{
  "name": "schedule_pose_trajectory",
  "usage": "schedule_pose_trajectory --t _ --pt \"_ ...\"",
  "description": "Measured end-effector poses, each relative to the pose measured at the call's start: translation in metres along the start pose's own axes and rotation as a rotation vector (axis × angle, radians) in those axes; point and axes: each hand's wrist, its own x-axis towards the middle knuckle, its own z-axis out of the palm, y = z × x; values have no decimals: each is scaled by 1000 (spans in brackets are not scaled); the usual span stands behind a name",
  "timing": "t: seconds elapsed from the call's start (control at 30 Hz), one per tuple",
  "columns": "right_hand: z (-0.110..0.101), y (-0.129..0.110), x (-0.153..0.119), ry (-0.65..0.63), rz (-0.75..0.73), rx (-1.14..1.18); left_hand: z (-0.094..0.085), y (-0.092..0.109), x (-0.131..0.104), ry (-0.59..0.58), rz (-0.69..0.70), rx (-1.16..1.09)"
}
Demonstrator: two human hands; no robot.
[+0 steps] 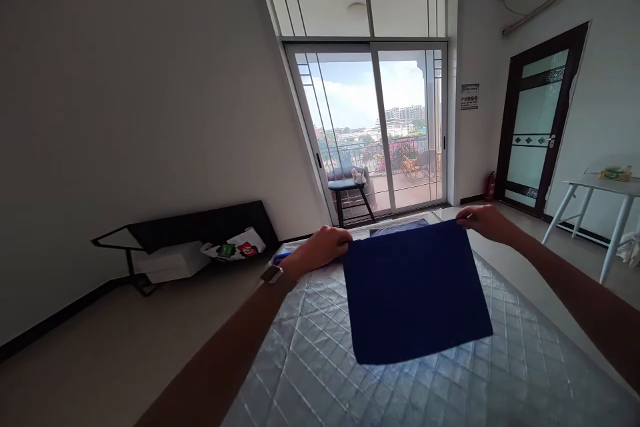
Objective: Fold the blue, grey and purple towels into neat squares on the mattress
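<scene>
A dark blue rectangular cloth hangs spread between my two hands, above a quilted, plastic-covered mattress. My left hand, with a watch on the wrist, pinches the cloth's upper left corner. At the upper right corner, my right hand has its fingers closed on the edge. Behind the cloth's top edge, part of another dark blue item shows on the mattress. A small bright blue thing lies near my left wrist, partly hidden.
Against the left wall, a black bench-like frame holds a white box and a printed bag. A black stool stands by the sliding door. At right is a white table with a tissue pack.
</scene>
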Motion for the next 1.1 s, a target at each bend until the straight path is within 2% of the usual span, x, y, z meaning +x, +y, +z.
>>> schedule_pose_trajectory --t 0.07,0.13,0.2,0.27,0.37,0.57,0.67,0.73,0.8,0.93,1.1 --pt "-5 2 40 138 53 -57 -1 0 44 57 -89 118" --pt "-12 8 74 225 85 -93 -1 1 78 129 -164 187" --pt "-12 20 99 250 91 -105 7 1 98 196 -191 178" --pt "-1 38 113 244 101 -105 27 0 102 218 -182 152" --pt "43 74 108 195 153 -103 84 -4 85 162 -137 109" --pt "182 131 38 36 328 -123 233 -10 20 21 -148 39" --pt "226 148 10 13 364 -142 280 -16 -1 21 -190 24" --pt "240 156 1 13 364 -152 296 -22 -8 28 -202 13" --pt "247 162 -2 4 355 -161 303 -29 -9 25 -211 0" --pt "251 168 -3 -13 333 -191 306 -38 -8 11 -234 -25" --pt "252 166 -6 -5 323 -251 306 -37 -7 -15 -261 -38"
